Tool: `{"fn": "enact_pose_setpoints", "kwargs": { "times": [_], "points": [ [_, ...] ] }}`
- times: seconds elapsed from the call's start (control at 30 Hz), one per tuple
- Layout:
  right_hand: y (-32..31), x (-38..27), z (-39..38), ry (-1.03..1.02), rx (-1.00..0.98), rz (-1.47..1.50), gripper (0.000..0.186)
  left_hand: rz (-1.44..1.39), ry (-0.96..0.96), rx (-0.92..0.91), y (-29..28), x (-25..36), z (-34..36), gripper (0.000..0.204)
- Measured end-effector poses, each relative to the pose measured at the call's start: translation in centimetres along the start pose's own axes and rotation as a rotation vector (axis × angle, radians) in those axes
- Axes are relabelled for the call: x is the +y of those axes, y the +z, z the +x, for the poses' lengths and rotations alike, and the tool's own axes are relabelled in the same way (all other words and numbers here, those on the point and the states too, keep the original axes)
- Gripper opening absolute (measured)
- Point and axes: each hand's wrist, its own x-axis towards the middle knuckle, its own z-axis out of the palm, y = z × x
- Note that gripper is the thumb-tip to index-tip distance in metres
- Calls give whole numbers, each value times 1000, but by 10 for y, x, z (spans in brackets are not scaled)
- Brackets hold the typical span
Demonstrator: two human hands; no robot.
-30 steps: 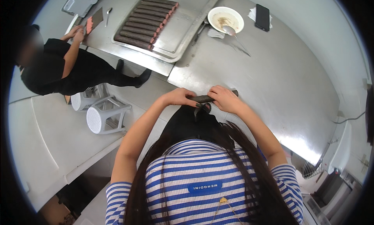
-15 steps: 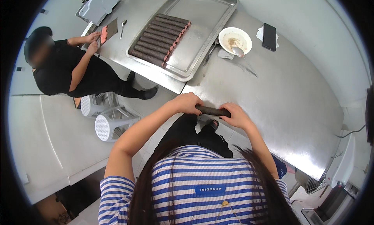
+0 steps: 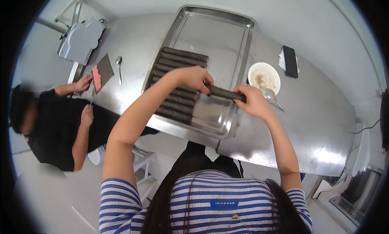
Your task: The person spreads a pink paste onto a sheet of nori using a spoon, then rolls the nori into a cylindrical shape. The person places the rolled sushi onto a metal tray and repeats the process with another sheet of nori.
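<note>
A dark seaweed roll [image 3: 223, 92] is held level between my two hands, over the right part of a large metal tray [image 3: 241, 39]. My left hand [image 3: 194, 78] grips its left end, and my right hand [image 3: 253, 99] is closed round the right end. Several finished seaweed rolls [image 3: 176, 106] lie side by side in the tray's left part, with pink filling at the ends in the earlier frame. My left hand and forearm cover some of them.
Right of the tray stand a white bowl [image 3: 263, 72] with a spoon [image 3: 269, 94] and a black phone [image 3: 289, 62]. At left a co-worker [image 3: 56, 128] handles pink filling [image 3: 96, 78] on a seaweed sheet [image 3: 106, 70], near another spoon [image 3: 118, 64]. A grey machine [image 3: 81, 41] stands behind.
My hands have carried the roll from the table's front edge forward over the tray. The view has shifted too. The co-worker's hands have moved apart.
</note>
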Motion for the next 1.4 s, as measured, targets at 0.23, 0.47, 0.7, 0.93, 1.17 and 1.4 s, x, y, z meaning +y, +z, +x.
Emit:
{"fn": "enact_pose_setpoints", "kwargs": {
  "times": [0.23, 0.47, 0.7, 0.93, 1.17, 1.4],
  "points": [
    [37, 17, 182, 49, 43, 10, 27, 79, -79, -54, -127, -139, 32, 39],
    [75, 49, 264, 88, 51, -3, 28, 169, -174, -110, -168, -202, 65, 41],
    [99, 45, 273, 117, 82, -12, 26, 269, -232, -114, -164, -197, 65, 42],
    [108, 45, 261, 60, 101, -5, 30, 411, -80, -36, -151, -201, 49, 41],
    [103, 57, 245, 108, 82, -9, 28, 406, -77, -6, -147, -200, 47, 39],
    [98, 67, 229, 67, 86, -53, 32, 433, -135, 2, -146, -202, 47, 38]
  ]
}}
